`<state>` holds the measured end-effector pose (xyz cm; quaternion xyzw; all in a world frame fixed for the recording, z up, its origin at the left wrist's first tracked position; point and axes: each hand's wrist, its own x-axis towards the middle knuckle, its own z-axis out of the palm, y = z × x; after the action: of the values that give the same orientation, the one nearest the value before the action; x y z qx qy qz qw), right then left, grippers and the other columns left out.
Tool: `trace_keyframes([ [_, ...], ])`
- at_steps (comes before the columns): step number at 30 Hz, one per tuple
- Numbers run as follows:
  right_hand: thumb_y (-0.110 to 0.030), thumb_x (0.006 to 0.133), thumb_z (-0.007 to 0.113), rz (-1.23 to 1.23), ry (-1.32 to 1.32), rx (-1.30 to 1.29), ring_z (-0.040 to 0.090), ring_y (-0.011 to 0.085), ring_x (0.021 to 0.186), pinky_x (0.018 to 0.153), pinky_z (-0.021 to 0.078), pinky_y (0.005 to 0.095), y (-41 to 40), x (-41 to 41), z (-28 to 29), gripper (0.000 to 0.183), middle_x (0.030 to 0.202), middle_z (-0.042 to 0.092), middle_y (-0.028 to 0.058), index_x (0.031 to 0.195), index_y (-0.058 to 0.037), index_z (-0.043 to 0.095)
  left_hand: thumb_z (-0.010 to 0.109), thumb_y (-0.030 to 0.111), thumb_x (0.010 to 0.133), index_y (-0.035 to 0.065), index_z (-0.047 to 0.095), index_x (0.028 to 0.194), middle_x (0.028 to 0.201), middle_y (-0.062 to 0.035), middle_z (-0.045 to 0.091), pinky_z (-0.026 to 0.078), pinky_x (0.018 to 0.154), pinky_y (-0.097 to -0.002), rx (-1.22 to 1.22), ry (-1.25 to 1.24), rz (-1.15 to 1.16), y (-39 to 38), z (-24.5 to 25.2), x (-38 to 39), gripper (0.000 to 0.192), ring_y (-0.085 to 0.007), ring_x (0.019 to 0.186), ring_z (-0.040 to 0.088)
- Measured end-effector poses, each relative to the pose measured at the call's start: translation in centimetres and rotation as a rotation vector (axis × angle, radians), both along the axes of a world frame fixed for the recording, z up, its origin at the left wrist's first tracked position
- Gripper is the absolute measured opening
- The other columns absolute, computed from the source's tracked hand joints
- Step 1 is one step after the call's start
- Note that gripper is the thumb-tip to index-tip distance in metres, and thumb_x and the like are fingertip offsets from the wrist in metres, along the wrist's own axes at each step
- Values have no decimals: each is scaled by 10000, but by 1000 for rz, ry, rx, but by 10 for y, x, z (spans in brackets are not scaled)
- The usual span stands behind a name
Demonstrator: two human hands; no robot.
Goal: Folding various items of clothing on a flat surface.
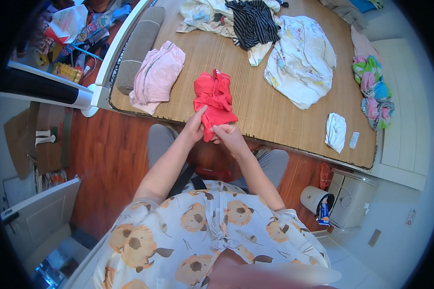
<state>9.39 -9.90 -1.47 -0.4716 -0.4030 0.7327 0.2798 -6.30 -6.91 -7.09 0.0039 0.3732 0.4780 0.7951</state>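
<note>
A crumpled red cloth garment (214,94) lies over the near edge of the mat-covered bed (209,50), its lower end drawn toward me. My left hand (195,124) grips its left side, thumb on top. With fingers pinched, my right hand (227,136) holds the lower corner. Left of it rests a folded pink garment (158,77). A white printed garment (302,61) is spread out to the right. Beyond it, a black striped garment (253,25) lies on a heap of light clothes (206,16).
A grey bolster (141,50) lies along the bed's left side. Near the right corner are a white folded cloth (335,133) and a white remote control (354,140). Colourful bunched fabric (374,94) runs along the right edge. A waste bin (312,198) stands on the floor at right.
</note>
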Motion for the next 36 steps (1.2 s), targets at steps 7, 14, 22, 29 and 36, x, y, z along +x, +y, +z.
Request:
trace_keyframes([
  [7,-247,913,615,-80,166,-29,616,70,658,591,496,196,-16,-7,40,231,761,669,25,887,-30,688,346,605,934,65,431,1337,1242,-134,570,499,914,-411,128,-155,-91,-11,24,0,679,-264,1105,579],
  [14,-240,917,614,-86,180,36,614,74,662,596,512,203,-29,-8,61,236,777,668,37,911,-15,683,243,669,917,78,394,1368,1282,-146,535,483,941,-420,212,-225,-101,-26,33,-5,759,-279,1120,566],
  [22,-238,929,592,-170,231,90,628,90,691,622,515,206,-31,13,70,245,821,679,53,974,-8,665,259,519,987,78,440,1328,1273,-127,550,439,1001,-424,271,-154,71,-14,53,-21,586,-261,1160,545],
  [29,-222,938,570,-322,222,185,666,144,745,643,542,260,-23,42,79,249,874,689,88,1027,-2,645,476,281,977,57,556,1207,1244,-95,578,446,976,-357,260,-113,187,-9,75,-30,332,-203,1122,567],
  [36,-167,924,582,-442,-21,551,636,189,924,747,528,296,-8,60,108,368,1127,607,143,1233,23,523,561,249,941,44,403,1378,1186,-82,588,483,882,-360,496,147,29,-24,128,-19,508,-167,1082,573],
])
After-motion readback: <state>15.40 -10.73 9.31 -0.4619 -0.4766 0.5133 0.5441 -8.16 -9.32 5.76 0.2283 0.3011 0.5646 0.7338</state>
